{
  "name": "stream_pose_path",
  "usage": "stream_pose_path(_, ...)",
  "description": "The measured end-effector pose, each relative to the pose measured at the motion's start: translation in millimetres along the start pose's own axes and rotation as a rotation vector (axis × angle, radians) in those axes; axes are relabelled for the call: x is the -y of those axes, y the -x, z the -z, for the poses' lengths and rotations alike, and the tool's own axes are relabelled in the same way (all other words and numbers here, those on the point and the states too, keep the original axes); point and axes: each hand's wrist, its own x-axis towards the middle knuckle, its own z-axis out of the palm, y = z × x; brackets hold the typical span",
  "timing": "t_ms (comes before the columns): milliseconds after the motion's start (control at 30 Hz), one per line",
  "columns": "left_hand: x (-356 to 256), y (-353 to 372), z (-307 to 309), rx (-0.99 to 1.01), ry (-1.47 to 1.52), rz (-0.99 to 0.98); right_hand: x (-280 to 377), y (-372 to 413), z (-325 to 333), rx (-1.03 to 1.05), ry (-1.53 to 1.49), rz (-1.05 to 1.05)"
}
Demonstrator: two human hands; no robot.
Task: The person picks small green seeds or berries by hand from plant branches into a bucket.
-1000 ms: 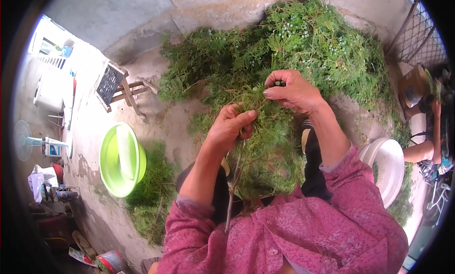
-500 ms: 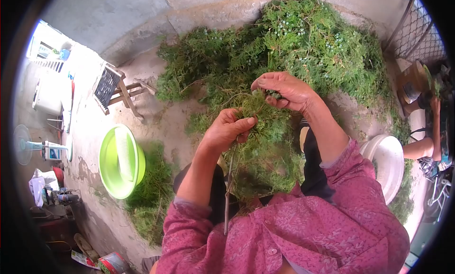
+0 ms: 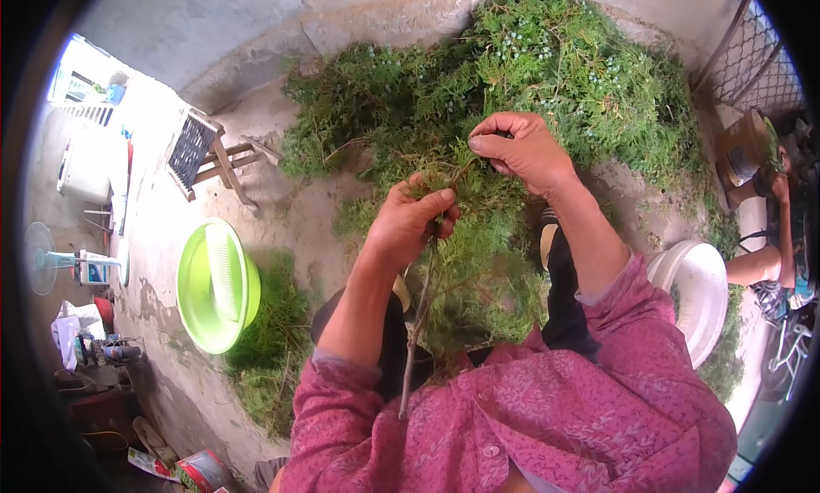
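Head view, read left to right. A green basin [image 3: 218, 284] lies on the concrete floor [image 3: 282, 207], well apart from the hands. The left hand [image 3: 410, 224] is closed around a leafy branch [image 3: 418, 322]. The branch's bare woody stem runs from this fist down toward the person's lap, its long axis nearly upright in the picture and tilted slightly left at the lower end. The foliage fans up and right from the fist. The right hand [image 3: 521, 151], higher and farther from the body, has thumb and fingertips pinched narrowly on a thin sprig [image 3: 457, 170] rising from that foliage. The sprig thus spans the short gap between the two hands. Behind lies a pile of cut greenery [image 3: 564, 66]. At far right stand a white basin [image 3: 696, 292] and another person's forearm [image 3: 756, 271].
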Motion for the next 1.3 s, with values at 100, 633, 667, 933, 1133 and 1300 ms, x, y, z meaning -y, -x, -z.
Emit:
stream_pose_path(100,5,-1,5,-0.068,0.008,0.02,6,-1,10,-0.073,-0.087,0.032)
stream_pose_path(633,20,-12,7,-0.09,-0.127,-0.054,1,12,-16,0.271,0.152,-0.063)
stream_pose_path(667,22,-13,7,-0.089,-0.127,-0.05,-5,11,-17,0.27,0.149,-0.065)
stream_pose_path(933,26,-13,-2,-0.079,-0.191,-0.162,-12,7,-19,0.224,0.575,0.097)
stream_pose_path(1133,28,-12,-2,-0.117,-0.219,-0.124,-12,7,-17,0.309,0.612,0.187)
stream_pose_path(1300,28,-13,1,-0.105,-0.184,-0.125,-22,8,-18,0.261,0.777,0.316)
